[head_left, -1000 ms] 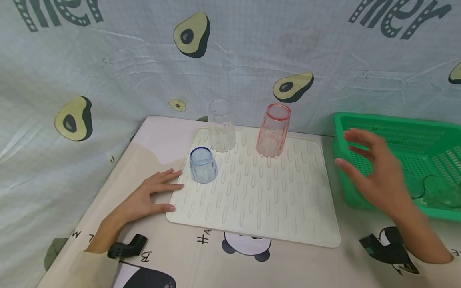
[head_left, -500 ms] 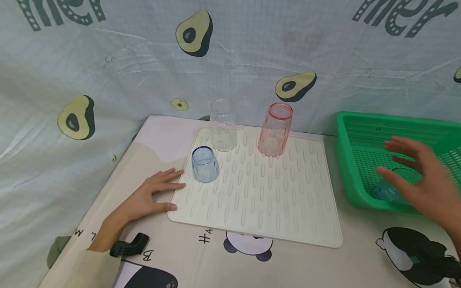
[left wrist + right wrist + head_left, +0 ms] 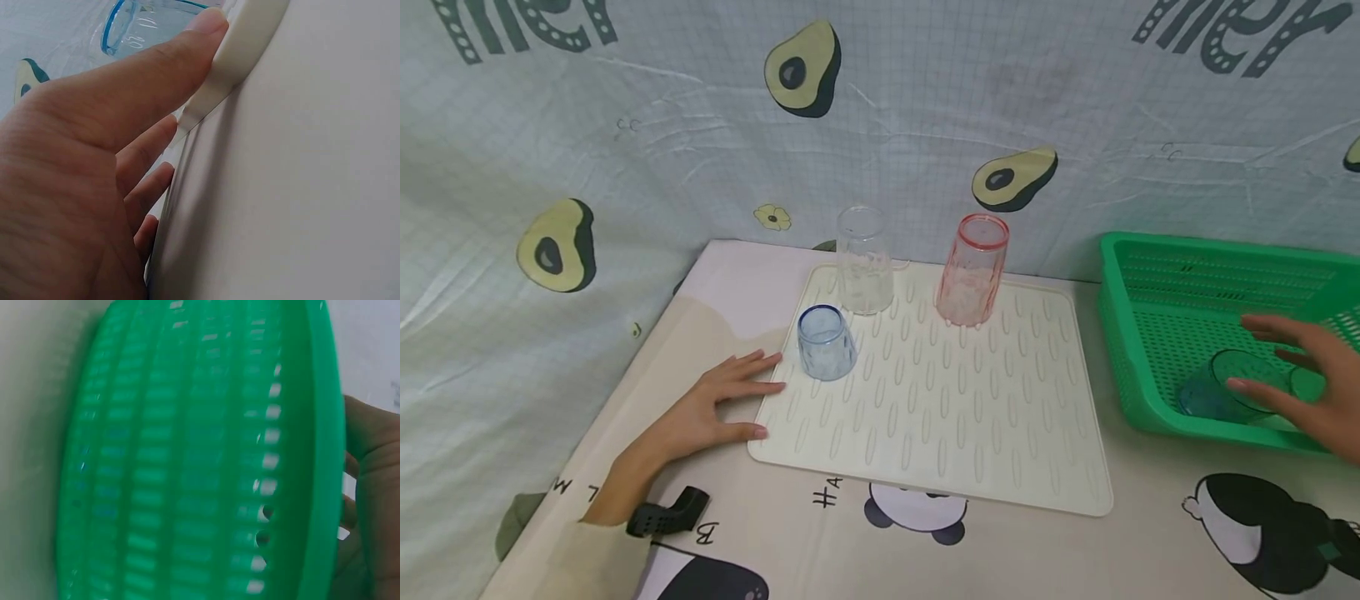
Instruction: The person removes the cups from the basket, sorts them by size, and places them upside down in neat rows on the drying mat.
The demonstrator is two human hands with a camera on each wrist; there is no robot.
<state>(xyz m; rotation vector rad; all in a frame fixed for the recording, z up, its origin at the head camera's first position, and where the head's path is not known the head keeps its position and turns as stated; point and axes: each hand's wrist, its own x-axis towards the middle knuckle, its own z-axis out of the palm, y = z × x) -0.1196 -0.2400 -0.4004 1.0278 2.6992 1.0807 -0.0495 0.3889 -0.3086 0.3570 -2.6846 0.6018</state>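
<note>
My left hand (image 3: 713, 406) rests at the left edge of a white ribbed drying mat (image 3: 985, 417), thumb and fingers spread and touching its rim. In the left wrist view the thumb (image 3: 156, 78) lies against the mat's edge. On the mat stand a short blue-rimmed glass (image 3: 826, 346), a tall clear glass (image 3: 865, 271) and a tall red-tinted glass (image 3: 972, 275). My right hand (image 3: 1318, 379) hovers over the green basket (image 3: 1112, 350), fingers apart and holding nothing. Below it a blue glass (image 3: 1213, 396) lies in the basket, beside another partly hidden glass (image 3: 1306, 385).
A patterned cloth (image 3: 887, 150) hangs as a wall behind the table. The light printed tablecloth (image 3: 1037, 550) shows in front of the mat. In the right wrist view, the basket's slotted wall (image 3: 187, 456) fills most of the picture.
My right hand has moved rightward from the basket's left side, then lower over the glasses inside it. My left hand and the glasses on the mat stay where they were.
</note>
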